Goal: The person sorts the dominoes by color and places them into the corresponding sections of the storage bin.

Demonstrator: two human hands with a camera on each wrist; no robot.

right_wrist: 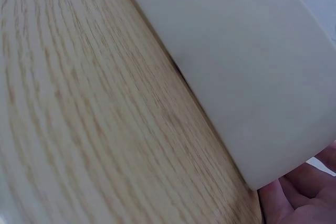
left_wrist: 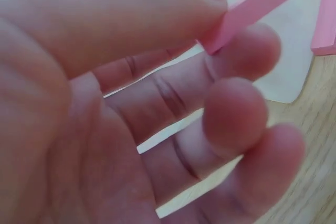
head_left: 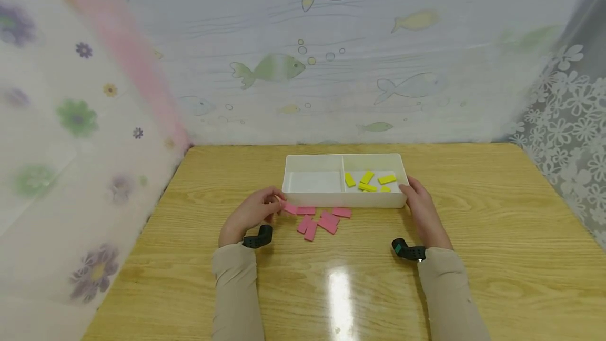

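The left hand (head_left: 253,213) pinches one end of a pink block (left_wrist: 257,10) between thumb and fingers, just off the white tray's (head_left: 303,162) front-left corner. The right hand (head_left: 423,208) rests with fingers against the tray's front-right corner, gripping nothing. More pink blocks (head_left: 318,221) lie scattered on the tabletop (head_left: 497,225) along the tray's front wall, between the hands. Yellow blocks (head_left: 368,180) sit in the tray's right compartment.

L hand (head_left: 253,213): fingers curled, thumb-forefinger pinch, at 11 o'clock | R hand (head_left: 423,209): fingers extended, at 1 o'clock | forearms low, parallel
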